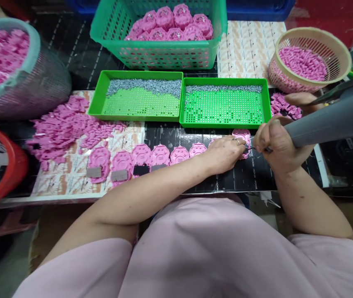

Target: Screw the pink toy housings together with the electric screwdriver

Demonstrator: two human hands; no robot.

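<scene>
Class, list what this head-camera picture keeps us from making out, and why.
All in the head view:
Pink piece between the hands: partly hidden by the left hand.
Gray tool in the right hand: rear end cut off by the right edge.
Bucket: left side cut off by the left edge.
Metal bits: too small to count.

Assembly workshop: screw trays (142, 103), heaped pink parts (60, 128), row of casings (179, 155).
</scene>
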